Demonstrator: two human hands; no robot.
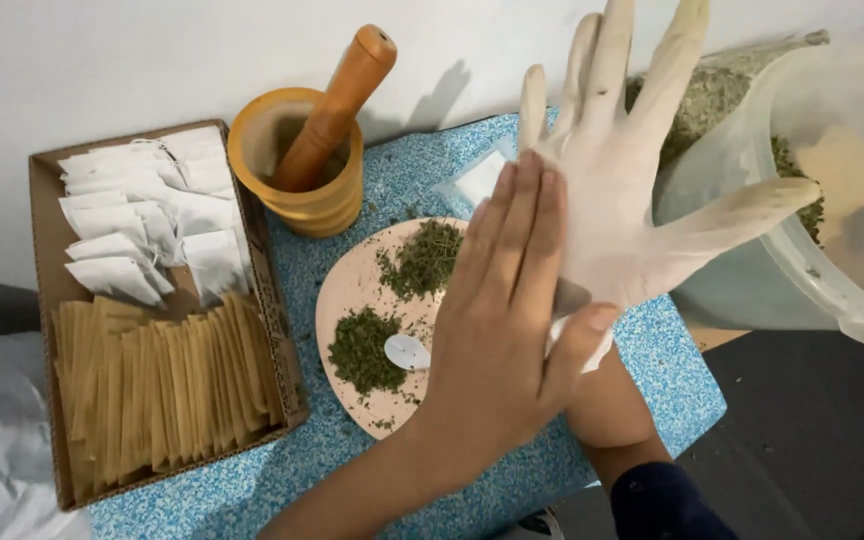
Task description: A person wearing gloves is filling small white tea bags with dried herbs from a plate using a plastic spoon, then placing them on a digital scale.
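Head view: left hand (497,330) pinching glove (617,180) cuff, pulling it onto right hand (622,200) — fingers spread, wrist bare. Herbs (392,310) lying on plate (347,285) at mat (472,490) centre — bags (142,230) unfilled.

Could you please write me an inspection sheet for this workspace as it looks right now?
Surface: blue speckled mat on the table, scattered with green crumbs.
Job's things: white glove on the right hand; the bare left hand grips its cuff.
Clutter: pink plate with two piles of dried herb and a small white spoon; wooden mortar with pestle; cardboard tray of white sachets and tan envelopes; translucent tub of dried herb.
Hands: both raised over the plate.
Cables: nothing seen.
Surroundings: white wall, dark floor.
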